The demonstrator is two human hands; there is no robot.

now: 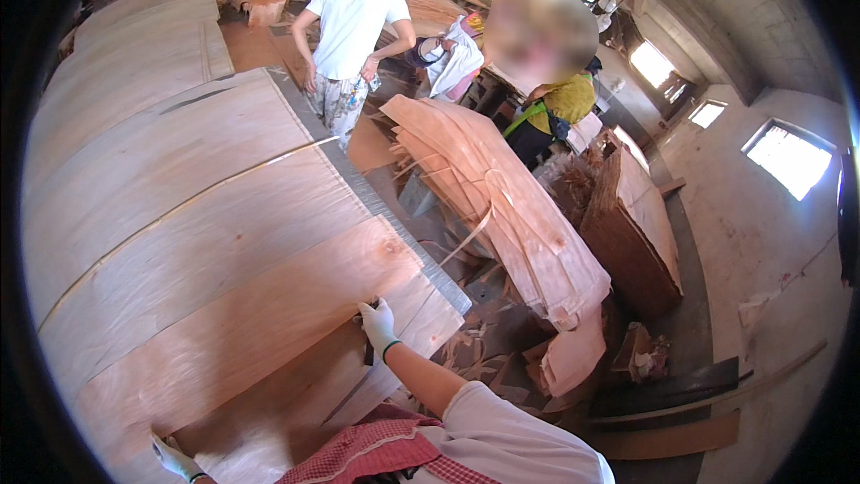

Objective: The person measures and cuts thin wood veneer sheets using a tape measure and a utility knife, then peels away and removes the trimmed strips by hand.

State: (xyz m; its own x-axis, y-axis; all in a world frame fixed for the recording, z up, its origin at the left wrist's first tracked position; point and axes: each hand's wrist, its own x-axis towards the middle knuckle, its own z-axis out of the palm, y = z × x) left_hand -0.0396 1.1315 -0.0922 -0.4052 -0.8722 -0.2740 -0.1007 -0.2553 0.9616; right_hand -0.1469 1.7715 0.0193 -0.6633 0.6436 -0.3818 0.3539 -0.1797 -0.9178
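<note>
A long strip of wood veneer (260,305) lies across the layered sheets on the work table, with a knot near its far right end. My right hand (378,323), in a white glove, is closed on the strip's near edge, towards its right end. Something dark shows just below that hand, too small to make out. At the lower left my gloved left hand (175,459) grips the same near edge, its fingers partly hidden. Under the strip lies another veneer sheet (296,394), shaded by my body. A thin pale stick (206,193) stretches across the sheets farther off.
Right of the table, a bent pile of veneer sheets (502,188) stands over scraps on the floor. Beyond it is a tall veneer stack (632,224). A person in a white shirt (354,27) stands at the far end; another in yellow-green (569,103) is behind the pile.
</note>
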